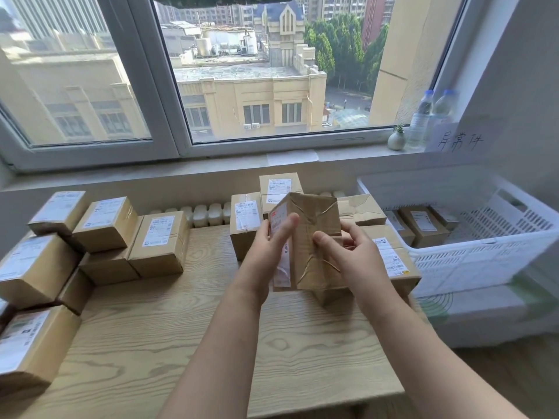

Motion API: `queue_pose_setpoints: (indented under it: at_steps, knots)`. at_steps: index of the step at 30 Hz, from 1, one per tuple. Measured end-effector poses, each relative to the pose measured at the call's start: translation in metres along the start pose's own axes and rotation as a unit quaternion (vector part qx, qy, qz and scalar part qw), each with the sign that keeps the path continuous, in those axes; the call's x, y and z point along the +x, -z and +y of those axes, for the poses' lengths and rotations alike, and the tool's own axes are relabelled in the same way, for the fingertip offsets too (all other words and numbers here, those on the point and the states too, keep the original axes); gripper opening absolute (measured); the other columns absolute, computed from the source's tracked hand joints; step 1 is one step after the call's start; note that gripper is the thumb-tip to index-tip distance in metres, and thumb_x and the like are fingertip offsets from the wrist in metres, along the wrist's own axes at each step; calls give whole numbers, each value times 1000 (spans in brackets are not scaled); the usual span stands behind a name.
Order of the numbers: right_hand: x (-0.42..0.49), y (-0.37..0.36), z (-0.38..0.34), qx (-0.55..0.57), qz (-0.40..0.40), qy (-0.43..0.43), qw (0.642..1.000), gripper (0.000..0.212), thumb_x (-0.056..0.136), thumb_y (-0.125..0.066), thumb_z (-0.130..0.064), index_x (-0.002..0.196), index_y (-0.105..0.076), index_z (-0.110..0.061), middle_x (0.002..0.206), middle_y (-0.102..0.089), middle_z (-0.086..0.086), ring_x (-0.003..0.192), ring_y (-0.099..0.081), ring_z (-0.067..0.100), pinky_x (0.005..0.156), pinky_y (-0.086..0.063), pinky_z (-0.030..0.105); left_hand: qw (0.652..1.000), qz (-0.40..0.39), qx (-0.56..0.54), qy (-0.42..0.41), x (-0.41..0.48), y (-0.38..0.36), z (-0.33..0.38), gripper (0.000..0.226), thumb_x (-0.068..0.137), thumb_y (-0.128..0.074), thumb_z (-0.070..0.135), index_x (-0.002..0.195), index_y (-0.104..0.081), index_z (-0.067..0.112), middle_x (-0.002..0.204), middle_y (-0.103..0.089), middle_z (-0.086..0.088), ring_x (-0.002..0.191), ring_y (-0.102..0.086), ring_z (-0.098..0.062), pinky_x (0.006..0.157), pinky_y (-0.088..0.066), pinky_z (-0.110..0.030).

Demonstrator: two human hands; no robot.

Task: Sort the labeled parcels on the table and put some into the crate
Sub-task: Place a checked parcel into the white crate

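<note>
I hold a crumpled brown parcel (314,234) upright above the wooden table (211,343). Its creased side faces me and a white label sits on its left face. My left hand (269,246) grips the labelled left side, thumb on the front. My right hand (348,252) grips the right side, thumb pressed on the dented cardboard. A white plastic crate (484,255) stands at the right and holds several labelled parcels (423,225). More labelled parcels are stacked at the left (106,225) and behind my hands (246,225).
A window sill runs behind the table with a small white vase (397,140) and two water bottles (429,119). A handwritten paper sign (459,142) hangs above the crate. A damaged box (360,208) lies behind my right hand. The crate rests on a white box (499,313).
</note>
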State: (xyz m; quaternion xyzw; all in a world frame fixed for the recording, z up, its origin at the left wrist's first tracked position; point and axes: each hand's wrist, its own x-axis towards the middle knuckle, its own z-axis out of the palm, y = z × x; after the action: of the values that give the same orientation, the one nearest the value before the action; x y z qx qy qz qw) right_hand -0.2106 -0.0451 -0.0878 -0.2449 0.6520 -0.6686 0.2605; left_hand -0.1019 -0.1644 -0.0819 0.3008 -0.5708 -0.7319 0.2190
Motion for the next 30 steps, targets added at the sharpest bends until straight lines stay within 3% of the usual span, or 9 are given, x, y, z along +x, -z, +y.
queue_pose_setpoints:
  at_steps: [2,4,6,8,11,14,21,30]
  knots:
    - [0,0,0,5,-2,5,1000,37,86,-80,-34,120,-66,-32,95,-74,1,91,-75,13,83,-61,34,1000,-9,14,7,0,-2,-1,86,75,-75,63,147,-44,27,130,-67,1,113,-67,-18,57,-53,-17]
    - [2,2,0,18,-19,-12,1000,50,84,-80,-40,130,-63,-28,104,-75,3,99,-74,16,92,-59,39,1000,-15,-8,5,-1,1,-1,69,80,-77,49,141,-53,28,125,-71,2,107,-68,-14,64,-56,-21]
    - [3,3,-2,40,-55,-48,997,79,73,-85,-55,139,-55,-23,114,-75,-1,109,-71,16,102,-54,44,999,-23,-29,11,0,4,-2,57,79,-77,45,132,-63,26,122,-73,2,114,-69,-18,91,-58,-36]
    - [2,3,-2,71,-91,-93,989,96,66,-85,-64,143,-51,-17,121,-74,-1,115,-69,17,106,-51,46,998,-35,-51,12,1,6,-6,60,75,-76,49,129,-67,23,126,-72,-4,123,-65,-26,110,-45,-53]
    - [-3,4,-5,92,-135,-97,982,64,77,-79,-47,130,-62,-16,116,-76,4,110,-71,20,100,-54,43,996,-61,-69,18,2,4,-9,69,74,-78,53,133,-65,18,136,-65,-13,131,-58,-35,116,-35,-62]
    - [-4,6,-2,99,-121,-84,984,49,81,-80,-34,125,-66,-17,112,-77,6,108,-72,24,104,-53,49,996,-69,-62,17,2,3,-11,71,73,-79,52,132,-65,16,136,-65,-16,131,-57,-39,115,-34,-65]
    - [-2,8,1,95,-84,-68,990,51,71,-80,-33,118,-71,-17,110,-77,10,106,-73,30,102,-53,56,997,-56,-55,12,0,-2,-12,57,75,-76,43,125,-69,15,128,-68,-17,126,-61,-39,112,-39,-65]
    - [-9,14,-2,89,-89,-60,990,55,73,-80,-39,123,-68,-20,111,-77,6,108,-72,25,100,-55,48,996,-71,-59,7,0,-5,-10,59,74,-76,45,126,-69,17,130,-68,-15,127,-60,-37,112,-38,-65]
